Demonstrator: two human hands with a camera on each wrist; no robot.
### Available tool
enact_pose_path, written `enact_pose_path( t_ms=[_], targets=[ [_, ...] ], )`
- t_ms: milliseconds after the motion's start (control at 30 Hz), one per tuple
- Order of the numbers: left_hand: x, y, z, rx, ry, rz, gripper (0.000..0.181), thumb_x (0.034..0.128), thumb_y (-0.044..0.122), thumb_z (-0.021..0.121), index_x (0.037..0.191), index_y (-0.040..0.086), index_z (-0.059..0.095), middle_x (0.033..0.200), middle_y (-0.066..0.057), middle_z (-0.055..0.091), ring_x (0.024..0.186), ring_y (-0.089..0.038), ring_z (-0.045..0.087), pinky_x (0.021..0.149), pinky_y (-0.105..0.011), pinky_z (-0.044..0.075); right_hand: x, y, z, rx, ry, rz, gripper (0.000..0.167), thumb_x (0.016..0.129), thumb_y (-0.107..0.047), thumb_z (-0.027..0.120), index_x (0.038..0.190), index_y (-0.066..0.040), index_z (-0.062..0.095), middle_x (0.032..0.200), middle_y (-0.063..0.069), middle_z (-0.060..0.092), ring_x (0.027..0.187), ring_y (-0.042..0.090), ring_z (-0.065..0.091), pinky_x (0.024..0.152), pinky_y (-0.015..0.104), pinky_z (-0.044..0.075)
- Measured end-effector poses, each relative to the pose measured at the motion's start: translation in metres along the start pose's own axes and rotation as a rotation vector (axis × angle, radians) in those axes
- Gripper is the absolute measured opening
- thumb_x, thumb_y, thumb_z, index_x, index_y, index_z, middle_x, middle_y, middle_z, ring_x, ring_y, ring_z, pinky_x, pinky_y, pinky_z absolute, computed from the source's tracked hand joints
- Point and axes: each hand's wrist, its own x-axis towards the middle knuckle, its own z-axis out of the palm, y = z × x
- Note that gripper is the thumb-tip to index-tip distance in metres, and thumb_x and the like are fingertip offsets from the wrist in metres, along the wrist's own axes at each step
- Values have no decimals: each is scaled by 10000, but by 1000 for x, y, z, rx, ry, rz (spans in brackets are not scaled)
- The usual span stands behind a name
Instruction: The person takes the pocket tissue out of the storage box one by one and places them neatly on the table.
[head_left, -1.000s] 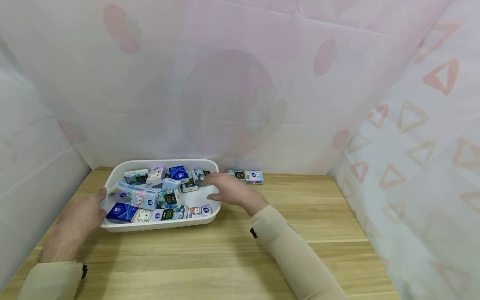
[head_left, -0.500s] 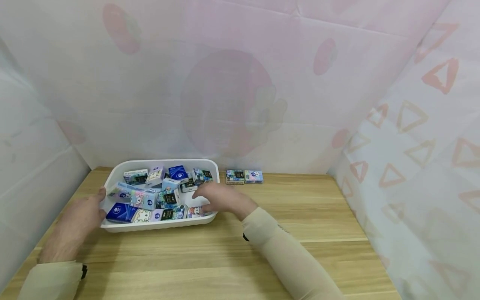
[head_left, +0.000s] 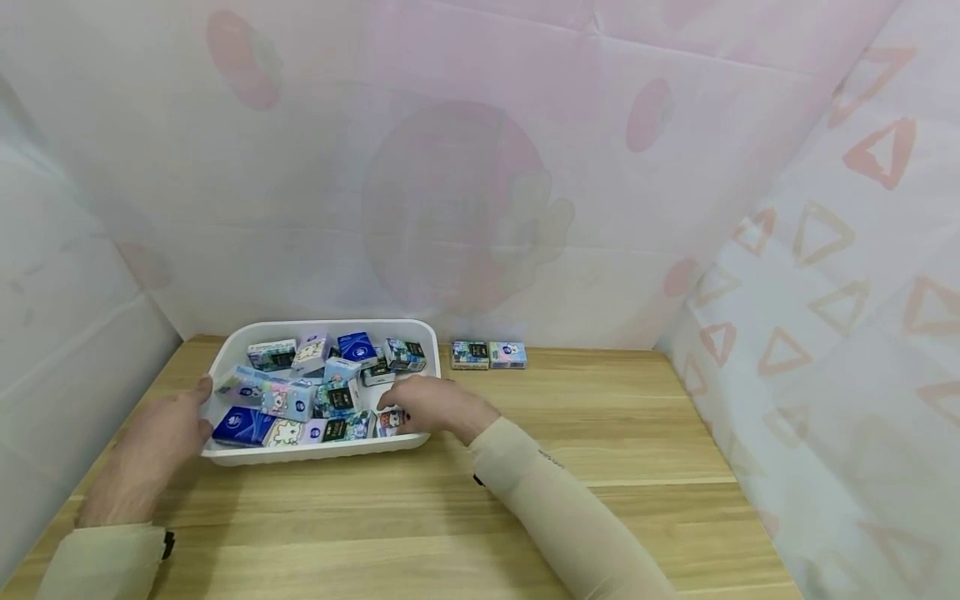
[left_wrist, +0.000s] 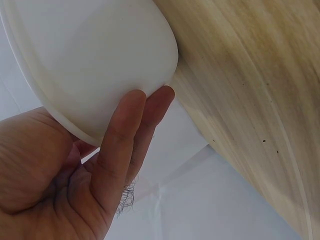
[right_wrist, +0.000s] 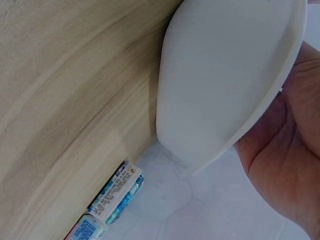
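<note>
A white plastic tray holds several small pocket tissue packs in blue, purple and floral wrappers. My left hand grips its left end, thumb at the rim and fingers against the outer wall, as the left wrist view shows. Over the tray's front right corner reaches my right hand, its fingertips at a tissue pack with a red and white picture. In the right wrist view the tray wall hides those fingertips, so whether they pinch the pack cannot be told.
Two tissue packs, one dark floral and one light blue, lie side by side at the back, right of the tray. The wooden table meets printed white cloth walls at the back and both sides.
My right hand has moved left and toward the front inside the tray, from beside the back right pack to the red and white one. The left hand keeps its place on the tray.
</note>
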Motion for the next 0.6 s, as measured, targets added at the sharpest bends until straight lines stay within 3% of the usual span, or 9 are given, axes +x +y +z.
enact_pose_path(
  t_ms=[167, 267, 400, 500, 600],
  targets=[
    [0, -1, 0, -10, 2, -7, 783, 1084, 29, 707, 1714, -186, 294, 1545, -591, 461, 989, -518, 617, 875, -639, 576, 2, -1, 2, -24, -1, 2, 418, 1101, -304, 868, 1501, -204, 804, 1473, -40, 834, 1377, 137, 768, 1213, 276, 580],
    [-1, -3, 1, -35, 22, -8, 784, 1088, 54, 706, 1721, -173, 303, 1570, -584, 444, 1025, -536, 624, 897, -676, 578, 2, -1, 3, -22, 1, 2, 415, 1104, -310, 864, 1503, -213, 805, 1473, -47, 835, 1371, 133, 771, 1214, 275, 579],
    [0, -9, 5, -129, 107, -9, 721, 1097, 71, 670, 1708, -172, 376, 1581, -545, 496, 1155, -632, 668, 943, -772, 575, 2, -1, 5, -16, -1, 3, 429, 1104, -316, 863, 1520, -234, 801, 1502, -58, 825, 1395, 131, 765, 1225, 278, 575],
    [3, -15, 9, -224, 172, -13, 664, 1108, 84, 639, 1681, -175, 426, 1553, -506, 572, 1261, -689, 672, 943, -773, 585, 2, -1, 5, -9, -6, 6, 441, 1101, -319, 866, 1532, -255, 798, 1529, -68, 813, 1422, 133, 755, 1235, 284, 572],
    [6, -19, 11, -285, 187, -24, 665, 1121, 109, 628, 1701, -145, 424, 1538, -497, 601, 1314, -720, 647, 934, -750, 597, 2, 0, 4, -1, -15, 12, 451, 1103, -321, 864, 1545, -272, 791, 1552, -75, 801, 1447, 136, 743, 1244, 296, 570]
  ],
)
